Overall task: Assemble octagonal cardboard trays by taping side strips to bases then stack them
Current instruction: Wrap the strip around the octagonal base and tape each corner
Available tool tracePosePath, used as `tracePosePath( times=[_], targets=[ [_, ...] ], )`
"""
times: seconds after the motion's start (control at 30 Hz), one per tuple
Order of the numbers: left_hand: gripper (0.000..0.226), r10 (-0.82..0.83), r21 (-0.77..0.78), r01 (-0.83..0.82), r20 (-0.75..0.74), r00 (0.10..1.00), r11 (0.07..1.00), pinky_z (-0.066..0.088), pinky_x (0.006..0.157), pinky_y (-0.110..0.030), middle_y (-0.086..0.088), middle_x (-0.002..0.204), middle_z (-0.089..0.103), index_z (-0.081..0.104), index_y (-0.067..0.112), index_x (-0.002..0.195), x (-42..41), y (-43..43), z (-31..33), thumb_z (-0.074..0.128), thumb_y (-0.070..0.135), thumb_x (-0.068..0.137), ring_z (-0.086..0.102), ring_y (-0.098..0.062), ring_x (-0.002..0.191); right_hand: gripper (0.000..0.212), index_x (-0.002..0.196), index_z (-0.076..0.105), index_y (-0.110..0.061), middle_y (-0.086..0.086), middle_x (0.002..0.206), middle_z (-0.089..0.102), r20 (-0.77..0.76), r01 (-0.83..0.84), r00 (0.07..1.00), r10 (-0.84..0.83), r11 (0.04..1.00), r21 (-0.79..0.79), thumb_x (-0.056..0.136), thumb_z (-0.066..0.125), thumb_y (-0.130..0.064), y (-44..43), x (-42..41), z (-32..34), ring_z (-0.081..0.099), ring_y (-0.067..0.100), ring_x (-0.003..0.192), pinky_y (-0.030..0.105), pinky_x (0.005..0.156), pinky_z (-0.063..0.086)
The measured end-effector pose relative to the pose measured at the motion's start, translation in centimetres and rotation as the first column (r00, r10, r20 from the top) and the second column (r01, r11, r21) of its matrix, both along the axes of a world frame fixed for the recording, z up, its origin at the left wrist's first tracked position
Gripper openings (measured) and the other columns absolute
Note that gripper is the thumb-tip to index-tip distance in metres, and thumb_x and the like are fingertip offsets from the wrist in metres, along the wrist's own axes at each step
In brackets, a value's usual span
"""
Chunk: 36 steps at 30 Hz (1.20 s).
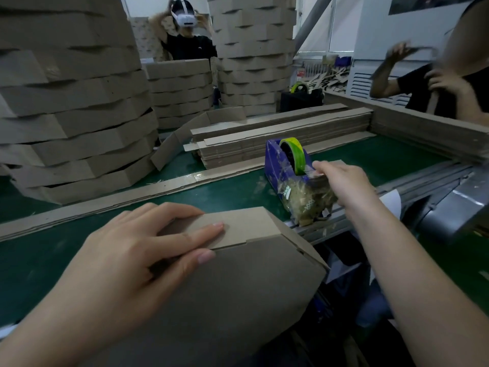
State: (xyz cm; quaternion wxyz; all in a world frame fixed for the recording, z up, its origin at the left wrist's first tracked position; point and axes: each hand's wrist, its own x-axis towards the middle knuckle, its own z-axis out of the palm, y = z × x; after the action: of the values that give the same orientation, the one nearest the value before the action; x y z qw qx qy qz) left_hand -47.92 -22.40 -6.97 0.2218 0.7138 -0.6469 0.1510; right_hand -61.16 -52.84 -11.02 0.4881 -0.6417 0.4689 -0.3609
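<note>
Cardboard tray [238,282]: down at 6 o'clock, tipped over the near edge of the green table [383,160], plain outer face up, so its inside is out of sight.
Side strip [238,223]: folded along the tray's upper edge, and the seam runs out from under the thumb.
Left hand [127,250]: spread flat on the tray, fingers straight, pressing the side strip down, nothing gripped.
Right hand [341,181]: out at 3 o'clock, fingertips down at the cutter end of the tape dispenser [277,165]. Whether it is pinching the tape or only touching it, I cannot tell from here.
Dispenser: purple, just right of centre, with a yellow-green tape roll [291,149] standing upright in its cradle. Its front is caked with tape scraps and cardboard fluff.
Flat strips [277,139]: piled at 1 o'clock behind the dispenser, and one long strip [105,200] lies alone across the table at 9 o'clock.
Finished trays [74,123]: tall columns at 10 and 12 o'clock, each tray sitting on the one below.
Others: person in a white headset [185,19] at 12 o'clock, second person [449,83] at 2 o'clock.
</note>
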Motion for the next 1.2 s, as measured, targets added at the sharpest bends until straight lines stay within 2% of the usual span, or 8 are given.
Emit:
tracePosePath(
  times=[0.13,0.3,0.5,0.57,0.67,0.87,1.03,1.2],
  targets=[
    [0.036,-0.003,0.017,0.004,-0.011,1.000,1.000,0.054,0.073,-0.044,0.018,0.120,0.060,0.063,0.047,0.123,0.2,0.0,0.0,0.042,0.053,0.094,0.063,-0.016,0.099,0.014,0.066,0.073,-0.019,-0.002,0.083,0.070,0.178,0.005,0.984,-0.029,0.991,0.132,0.077,0.075,-0.027,0.1,0.2,0.4,0.048,0.007,0.055,0.022,0.047,0.032],
    [0.036,-0.008,0.021,0.008,-0.023,1.000,1.000,0.054,0.073,-0.044,0.021,0.122,0.058,0.059,0.049,0.126,0.4,-0.1,-0.2,0.043,0.054,0.094,0.062,-0.014,0.101,0.019,0.057,0.071,-0.015,0.000,0.073,0.049,0.302,0.044,0.943,-0.138,0.954,0.296,0.071,0.080,-0.025,0.3,0.1,1.1,0.026,0.008,0.054,0.022,0.047,0.026],
    [0.035,-0.002,0.030,0.002,-0.012,1.000,1.000,0.054,0.073,-0.043,0.023,0.123,0.057,0.059,0.050,0.125,0.5,-0.3,-0.2,0.042,0.055,0.094,0.062,-0.012,0.101,0.021,0.046,0.064,-0.015,-0.005,0.058,0.048,0.589,-0.088,0.808,-0.020,0.984,0.154,0.067,0.065,-0.013,2.7,-1.5,-1.5,0.039,0.008,0.056,0.023,0.063,0.035],
    [0.035,-0.001,0.027,0.001,-0.016,1.000,1.000,0.054,0.074,-0.043,0.022,0.122,0.058,0.060,0.049,0.124,0.4,-0.4,-0.1,0.043,0.054,0.094,0.062,-0.013,0.102,0.021,0.052,0.055,-0.009,0.005,0.068,0.046,0.526,-0.059,0.850,0.017,0.996,0.064,0.071,0.064,-0.007,2.8,-2.0,-2.6,0.043,0.014,0.066,0.027,0.071,0.036],
    [0.035,-0.010,0.033,0.011,-0.025,1.000,0.999,0.053,0.074,-0.044,0.021,0.122,0.058,0.062,0.047,0.123,0.3,-0.5,0.0,0.042,0.054,0.095,0.063,-0.013,0.101,0.027,0.056,0.054,-0.008,0.000,0.087,0.044,0.150,0.099,0.987,-0.066,0.969,-0.228,0.079,0.069,-0.010,2.5,-2.5,-3.7,0.049,-0.001,0.074,0.016,0.069,0.036],
    [0.036,0.000,0.016,0.001,-0.052,0.999,1.000,0.054,0.075,-0.044,0.024,0.121,0.058,0.063,0.048,0.121,0.5,-0.2,0.1,0.043,0.058,0.092,0.062,-0.010,0.103,0.021,0.062,0.060,-0.017,-0.003,0.097,0.042,-0.100,0.225,0.951,-0.292,0.879,-0.421,0.080,0.069,-0.022,3.1,-3.7,-4.4,0.051,0.005,0.074,0.016,0.055,0.032],
    [0.030,0.011,-0.014,-0.012,-0.050,0.999,1.000,0.054,0.075,-0.045,0.022,0.117,0.062,0.069,0.040,0.106,-0.1,-0.5,0.4,0.048,0.054,0.090,0.063,-0.008,0.104,0.018,0.069,0.068,-0.026,0.004,0.089,0.057,0.302,0.162,0.951,-0.065,0.937,-0.310,0.081,0.074,-0.014,7.7,-3.7,-2.5,0.053,0.000,0.069,0.006,0.060,0.038],
    [0.029,0.014,-0.018,-0.015,-0.063,0.998,1.000,0.055,0.077,-0.046,0.020,0.117,0.063,0.070,0.036,0.099,-0.3,-0.5,0.5,0.048,0.052,0.089,0.062,-0.009,0.106,0.016,0.074,0.072,-0.018,0.003,0.057,0.057,0.552,-0.077,0.795,0.253,0.944,-0.322,0.074,0.069,-0.034,16.4,-2.7,-0.2,0.047,0.005,0.052,0.014,0.049,0.035]
  ],
)
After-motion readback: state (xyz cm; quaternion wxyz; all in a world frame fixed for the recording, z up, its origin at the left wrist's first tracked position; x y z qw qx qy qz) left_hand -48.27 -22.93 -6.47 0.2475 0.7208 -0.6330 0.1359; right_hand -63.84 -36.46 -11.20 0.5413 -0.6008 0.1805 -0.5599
